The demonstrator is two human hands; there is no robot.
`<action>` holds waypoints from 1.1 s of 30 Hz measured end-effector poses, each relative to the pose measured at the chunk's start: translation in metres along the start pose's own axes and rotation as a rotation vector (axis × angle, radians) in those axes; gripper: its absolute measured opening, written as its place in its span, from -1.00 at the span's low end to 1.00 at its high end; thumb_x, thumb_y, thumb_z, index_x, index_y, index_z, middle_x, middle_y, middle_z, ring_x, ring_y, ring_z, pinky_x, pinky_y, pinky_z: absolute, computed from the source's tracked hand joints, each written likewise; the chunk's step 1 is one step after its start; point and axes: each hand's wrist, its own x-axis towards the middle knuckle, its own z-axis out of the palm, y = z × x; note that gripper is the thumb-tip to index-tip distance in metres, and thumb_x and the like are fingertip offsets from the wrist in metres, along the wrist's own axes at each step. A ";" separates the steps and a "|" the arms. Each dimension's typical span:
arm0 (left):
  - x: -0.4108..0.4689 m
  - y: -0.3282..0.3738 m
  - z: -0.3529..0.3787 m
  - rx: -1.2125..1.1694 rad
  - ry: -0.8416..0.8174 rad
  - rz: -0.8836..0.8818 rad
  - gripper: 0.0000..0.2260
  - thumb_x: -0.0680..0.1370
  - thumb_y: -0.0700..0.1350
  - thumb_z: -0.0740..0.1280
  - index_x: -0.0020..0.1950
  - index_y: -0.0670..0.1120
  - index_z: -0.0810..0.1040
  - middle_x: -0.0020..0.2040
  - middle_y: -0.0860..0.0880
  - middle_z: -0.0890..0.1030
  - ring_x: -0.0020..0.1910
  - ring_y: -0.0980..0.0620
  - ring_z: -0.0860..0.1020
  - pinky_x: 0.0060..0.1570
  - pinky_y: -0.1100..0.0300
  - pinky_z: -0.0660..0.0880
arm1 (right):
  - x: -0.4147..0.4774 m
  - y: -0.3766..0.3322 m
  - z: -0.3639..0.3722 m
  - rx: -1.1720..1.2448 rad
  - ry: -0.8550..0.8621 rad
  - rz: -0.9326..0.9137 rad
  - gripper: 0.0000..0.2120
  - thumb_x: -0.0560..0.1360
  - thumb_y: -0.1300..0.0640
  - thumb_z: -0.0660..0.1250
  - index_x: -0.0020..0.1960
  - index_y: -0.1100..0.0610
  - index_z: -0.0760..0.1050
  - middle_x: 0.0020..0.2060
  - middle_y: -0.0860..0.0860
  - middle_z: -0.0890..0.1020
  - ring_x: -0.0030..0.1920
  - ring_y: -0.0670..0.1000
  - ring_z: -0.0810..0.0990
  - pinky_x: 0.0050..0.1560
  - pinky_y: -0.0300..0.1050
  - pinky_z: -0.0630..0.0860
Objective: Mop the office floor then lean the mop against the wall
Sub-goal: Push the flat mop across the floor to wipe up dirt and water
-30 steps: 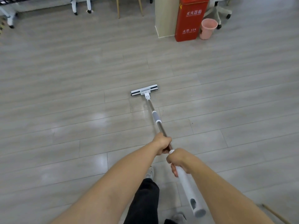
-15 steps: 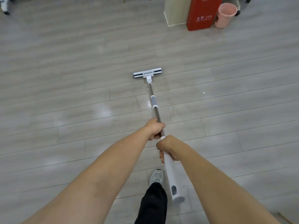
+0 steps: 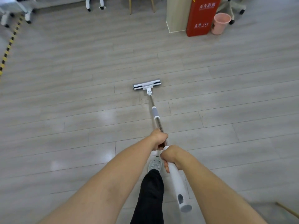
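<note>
Red cabinet standing on the floor, white characters 灭火器箱 printed near the top of its front face, 火警 119 lower on the same face, finer line beneath too small to read

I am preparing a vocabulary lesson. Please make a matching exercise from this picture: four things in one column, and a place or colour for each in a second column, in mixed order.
Things
1. mop head
2. bucket
3. left hand
4. striped tape

Descriptions
A. pink, beside the red box
B. along the left edge of the floor
C. flat on the floor, near the middle
D. grips the mop, ahead of the right hand

Pairs: 1-C, 2-A, 3-D, 4-B
</note>
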 end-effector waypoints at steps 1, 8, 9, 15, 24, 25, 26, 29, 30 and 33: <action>-0.014 -0.019 0.010 -0.001 0.002 -0.004 -0.86 0.58 -0.23 0.23 0.13 -0.11 0.42 -0.22 -0.12 0.50 -0.35 -0.03 0.50 -0.40 0.17 0.48 | -0.009 0.021 0.011 0.013 -0.005 0.008 -0.75 0.50 0.32 0.12 0.06 0.36 0.51 -0.42 0.18 0.53 -0.22 0.18 0.51 -0.02 0.07 0.53; -0.125 -0.140 0.086 -0.076 -0.016 -0.053 -0.86 0.59 -0.22 0.22 0.13 -0.07 0.42 -0.12 -0.13 0.57 -0.25 -0.05 0.58 -0.44 0.17 0.52 | -0.081 0.173 0.076 0.101 0.031 0.059 -0.90 0.58 0.35 0.14 -0.01 0.24 0.41 -0.41 0.13 0.46 -0.50 0.04 0.41 -0.39 -0.10 0.47; -0.137 -0.153 0.094 -0.085 -0.022 -0.055 -0.84 0.59 -0.21 0.23 0.17 -0.07 0.41 -0.09 -0.14 0.58 -0.23 -0.06 0.59 -0.44 0.16 0.53 | -0.086 0.191 0.083 0.090 0.034 0.057 -0.88 0.57 0.35 0.14 0.06 0.26 0.41 -0.41 0.14 0.48 -0.50 0.05 0.42 -0.35 -0.07 0.50; -0.177 -0.187 0.123 -0.098 -0.012 -0.053 -0.76 0.61 -0.19 0.22 0.27 -0.04 0.37 -0.04 -0.13 0.56 -0.20 -0.05 0.58 -0.52 0.21 0.52 | -0.104 0.246 0.099 0.091 0.044 0.040 -0.67 0.53 0.31 0.19 0.29 0.22 0.36 -0.41 0.15 0.50 -0.52 0.06 0.45 -0.37 -0.08 0.54; -0.126 -0.180 0.075 -0.140 0.027 -0.015 -0.72 0.60 -0.18 0.23 0.31 -0.04 0.37 -0.12 -0.11 0.53 -0.27 -0.05 0.53 -0.47 0.21 0.48 | -0.072 0.187 0.115 0.167 0.054 0.026 -0.78 0.51 0.35 0.18 0.14 0.28 0.43 -0.39 0.19 0.51 -0.50 0.10 0.46 -0.34 -0.03 0.51; -0.116 -0.171 0.065 -0.139 0.037 -0.009 -0.73 0.60 -0.17 0.24 0.30 -0.05 0.37 -0.13 -0.11 0.53 -0.28 -0.04 0.53 -0.48 0.21 0.47 | -0.067 0.171 0.113 0.166 0.058 0.017 -0.79 0.50 0.35 0.18 0.12 0.29 0.44 -0.39 0.20 0.51 -0.49 0.11 0.46 -0.31 -0.02 0.52; -0.104 -0.162 0.055 -0.134 0.040 0.003 -0.74 0.61 -0.16 0.25 0.29 -0.07 0.37 -0.14 -0.11 0.53 -0.29 -0.05 0.54 -0.48 0.21 0.47 | -0.063 0.154 0.110 0.167 0.063 0.011 -0.81 0.50 0.36 0.19 0.09 0.29 0.44 -0.39 0.20 0.52 -0.48 0.12 0.47 -0.29 0.01 0.53; -0.072 -0.125 0.023 -0.133 0.022 0.017 -0.77 0.60 -0.19 0.23 0.26 -0.11 0.37 -0.16 -0.12 0.52 -0.31 -0.06 0.52 -0.49 0.21 0.44 | -0.049 0.100 0.095 0.203 0.080 0.009 -0.89 0.49 0.37 0.19 -0.01 0.28 0.44 -0.47 0.16 0.49 -0.51 0.08 0.44 -0.34 -0.03 0.49; -0.061 -0.113 0.012 -0.129 0.017 0.022 -0.78 0.60 -0.20 0.23 0.24 -0.11 0.37 -0.16 -0.12 0.51 -0.32 -0.06 0.52 -0.48 0.21 0.45 | -0.046 0.082 0.090 0.216 0.086 0.012 -0.90 0.49 0.37 0.19 -0.03 0.27 0.44 -0.49 0.14 0.47 -0.53 0.07 0.43 -0.36 -0.05 0.47; -0.033 -0.078 -0.022 -0.111 0.008 0.044 -0.81 0.59 -0.22 0.23 0.19 -0.12 0.37 -0.16 -0.14 0.51 -0.31 -0.08 0.53 -0.43 0.15 0.49 | -0.036 0.031 0.079 0.256 0.085 0.010 -0.91 0.52 0.37 0.17 -0.03 0.27 0.42 -0.50 0.11 0.44 -0.56 0.04 0.39 -0.43 -0.12 0.44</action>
